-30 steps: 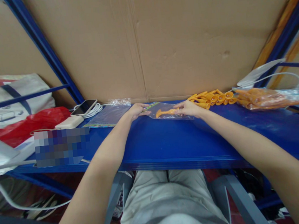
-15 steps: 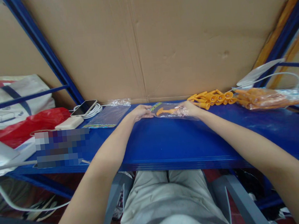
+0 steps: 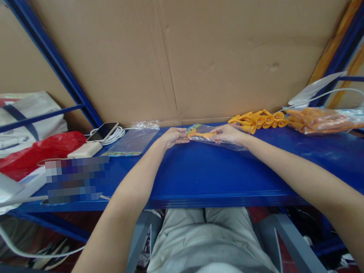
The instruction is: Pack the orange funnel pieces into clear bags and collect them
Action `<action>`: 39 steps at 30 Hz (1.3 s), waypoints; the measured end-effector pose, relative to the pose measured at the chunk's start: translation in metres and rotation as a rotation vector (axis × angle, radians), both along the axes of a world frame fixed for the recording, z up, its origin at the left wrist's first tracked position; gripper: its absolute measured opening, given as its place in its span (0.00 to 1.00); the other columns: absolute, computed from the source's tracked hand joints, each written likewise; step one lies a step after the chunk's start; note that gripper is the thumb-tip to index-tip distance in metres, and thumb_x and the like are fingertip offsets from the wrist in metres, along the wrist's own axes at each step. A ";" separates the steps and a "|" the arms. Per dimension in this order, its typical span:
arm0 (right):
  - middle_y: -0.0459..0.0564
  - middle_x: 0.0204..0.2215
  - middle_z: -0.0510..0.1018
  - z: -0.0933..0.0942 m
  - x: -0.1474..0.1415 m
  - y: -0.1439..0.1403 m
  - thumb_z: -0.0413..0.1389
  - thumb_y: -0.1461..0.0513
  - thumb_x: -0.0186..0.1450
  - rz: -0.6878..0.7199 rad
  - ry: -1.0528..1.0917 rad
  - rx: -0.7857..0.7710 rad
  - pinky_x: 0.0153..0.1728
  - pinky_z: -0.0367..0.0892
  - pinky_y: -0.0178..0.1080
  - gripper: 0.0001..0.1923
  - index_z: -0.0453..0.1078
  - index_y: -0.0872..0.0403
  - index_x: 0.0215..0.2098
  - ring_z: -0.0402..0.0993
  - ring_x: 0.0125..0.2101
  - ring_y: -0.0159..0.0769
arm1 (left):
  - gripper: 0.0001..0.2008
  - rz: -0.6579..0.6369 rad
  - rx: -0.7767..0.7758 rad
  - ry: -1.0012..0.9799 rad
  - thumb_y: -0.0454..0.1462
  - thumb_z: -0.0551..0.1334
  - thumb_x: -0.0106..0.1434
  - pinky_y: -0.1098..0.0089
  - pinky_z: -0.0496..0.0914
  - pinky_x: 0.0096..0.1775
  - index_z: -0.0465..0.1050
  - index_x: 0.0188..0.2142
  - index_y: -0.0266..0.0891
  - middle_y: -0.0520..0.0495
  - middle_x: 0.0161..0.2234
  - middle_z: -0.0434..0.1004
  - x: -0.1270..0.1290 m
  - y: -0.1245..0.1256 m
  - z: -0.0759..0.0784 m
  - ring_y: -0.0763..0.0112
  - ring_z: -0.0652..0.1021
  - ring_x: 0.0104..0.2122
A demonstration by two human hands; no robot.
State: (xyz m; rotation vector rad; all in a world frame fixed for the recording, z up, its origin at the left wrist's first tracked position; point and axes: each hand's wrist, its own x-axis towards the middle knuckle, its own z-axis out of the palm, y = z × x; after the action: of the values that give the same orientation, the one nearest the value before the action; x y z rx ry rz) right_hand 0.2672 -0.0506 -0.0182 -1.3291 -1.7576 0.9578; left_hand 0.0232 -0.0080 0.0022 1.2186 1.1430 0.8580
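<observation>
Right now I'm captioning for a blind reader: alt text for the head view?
Both hands, left hand and right hand, hold a clear bag with an orange toy at its mouth, over a blue shelf. More orange toys lie right; a phone left.

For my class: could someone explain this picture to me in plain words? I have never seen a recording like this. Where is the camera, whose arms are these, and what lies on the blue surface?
The camera sits on a person's head and looks forward and down, so both bare arms are that person's own; the grey trousers below are their lap. The left hand and the right hand hold a clear plastic bag between them, with a small orange plastic piece at its opening. All this happens over a blue shelf backed by cardboard. To the right lie a pile of orange pieces and a full bag of them. To the left lie a stack of flat bags, a phone with a white cable, and a red bag.
</observation>
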 end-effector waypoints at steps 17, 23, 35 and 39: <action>0.49 0.40 0.83 0.008 -0.003 -0.014 0.65 0.68 0.53 0.150 0.046 -0.048 0.41 0.72 0.34 0.22 0.80 0.54 0.47 0.76 0.36 0.32 | 0.21 -0.052 0.030 0.137 0.25 0.59 0.67 0.69 0.79 0.38 0.71 0.59 0.32 0.39 0.43 0.84 0.002 -0.011 0.007 0.74 0.82 0.26; 0.50 0.41 0.83 0.008 -0.002 -0.015 0.66 0.66 0.52 0.200 0.039 -0.060 0.42 0.72 0.36 0.20 0.80 0.56 0.45 0.76 0.38 0.35 | 0.22 -0.105 0.058 0.214 0.28 0.62 0.65 0.71 0.77 0.34 0.73 0.58 0.40 0.45 0.38 0.84 -0.001 -0.007 0.003 0.72 0.81 0.27; 0.56 0.41 0.83 0.022 0.008 -0.008 0.59 0.66 0.64 -0.138 -0.123 0.028 0.40 0.75 0.38 0.17 0.77 0.58 0.51 0.79 0.35 0.35 | 0.26 0.053 0.152 0.157 0.28 0.68 0.58 0.76 0.72 0.27 0.73 0.57 0.36 0.51 0.24 0.78 -0.016 0.012 0.000 0.75 0.78 0.20; 0.61 0.47 0.82 0.028 0.029 -0.003 0.53 0.67 0.67 -0.383 -0.598 0.217 0.50 0.72 0.43 0.15 0.78 0.60 0.48 0.79 0.47 0.45 | 0.27 0.136 0.099 0.244 0.28 0.67 0.60 0.76 0.70 0.24 0.70 0.60 0.37 0.54 0.19 0.74 -0.027 0.015 0.002 0.75 0.74 0.15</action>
State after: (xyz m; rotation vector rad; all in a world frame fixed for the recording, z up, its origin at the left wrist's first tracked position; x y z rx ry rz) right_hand 0.2961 -0.0538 0.0100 -1.8366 -1.8516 0.1517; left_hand -0.0035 0.0074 0.0041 1.3667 1.4063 0.8938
